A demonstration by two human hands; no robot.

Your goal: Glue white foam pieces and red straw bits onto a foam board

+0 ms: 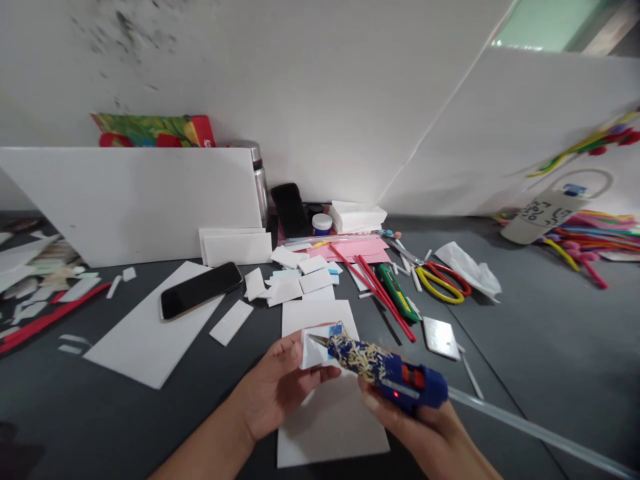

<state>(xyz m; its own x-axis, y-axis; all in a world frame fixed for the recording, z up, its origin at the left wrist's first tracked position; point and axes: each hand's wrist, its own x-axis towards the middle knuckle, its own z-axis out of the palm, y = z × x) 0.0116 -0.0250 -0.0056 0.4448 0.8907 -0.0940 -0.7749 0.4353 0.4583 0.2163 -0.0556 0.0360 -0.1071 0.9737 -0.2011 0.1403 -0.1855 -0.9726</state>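
Observation:
My left hand [280, 380] pinches a small white card piece [314, 352] with a bit of blue at its right edge. In my right hand [417, 423] is a blue hot glue gun [395, 377], its barrel crusted with pale shreds and a small red light glowing. The nozzle points left and overlaps the card piece; whether it touches cannot be made out. A long clear glue stick [530, 427] runs out of the gun's back toward the lower right. Beneath both hands lies a white sheet of board [330, 427].
A black phone [200, 290] rests on white board at left. Cut white pieces [300, 277] lie behind my hands, near a green cutter [397, 291], red sticks [385, 300] and yellow-and-red scissors [443, 283]. A large white panel [145, 200] stands at back left; a bottle [543, 213] is at right.

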